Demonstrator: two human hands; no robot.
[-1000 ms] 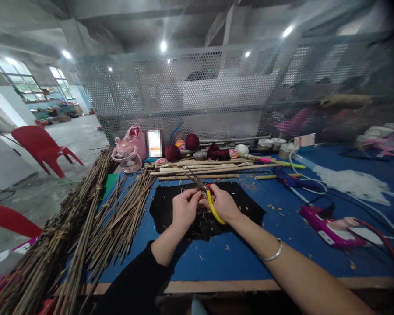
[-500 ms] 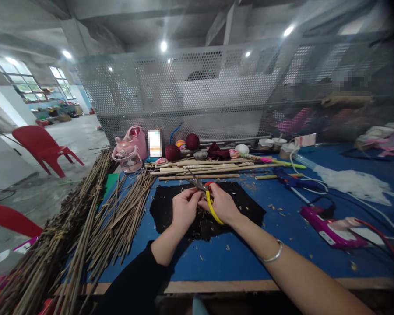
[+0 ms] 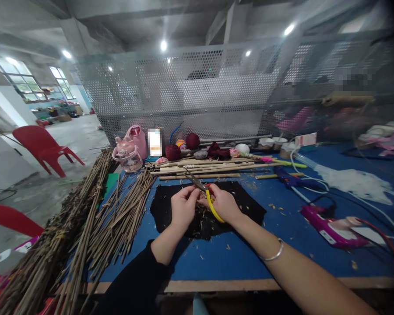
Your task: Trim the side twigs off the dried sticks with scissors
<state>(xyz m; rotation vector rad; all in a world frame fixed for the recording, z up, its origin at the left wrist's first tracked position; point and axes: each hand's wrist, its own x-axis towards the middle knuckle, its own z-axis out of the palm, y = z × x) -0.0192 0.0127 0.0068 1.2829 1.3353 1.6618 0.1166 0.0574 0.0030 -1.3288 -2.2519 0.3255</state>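
Observation:
Scissors with yellow and red handles (image 3: 213, 209) are in my right hand (image 3: 223, 203), their blades pointing up and to the left. My left hand (image 3: 184, 208) is pinched close beside it, on something small that I cannot make out between the fingertips. Both hands are over a black cloth (image 3: 249, 205) strewn with small light scraps. The cloth lies on the blue table (image 3: 223, 262). Loose thin sticks (image 3: 124, 218) lie to the left of the cloth.
Bundled stalks (image 3: 65, 223) run along the left edge. Behind the cloth are bamboo sticks (image 3: 210, 168), dark red yarn balls (image 3: 173, 152) and a pink cup (image 3: 129, 155). At the right are a glue gun (image 3: 292, 178), a magenta power strip (image 3: 331, 229) and cables.
My left hand has shifted very slightly to the left. The scissor blades have tipped a little lower to the left, still in my right hand.

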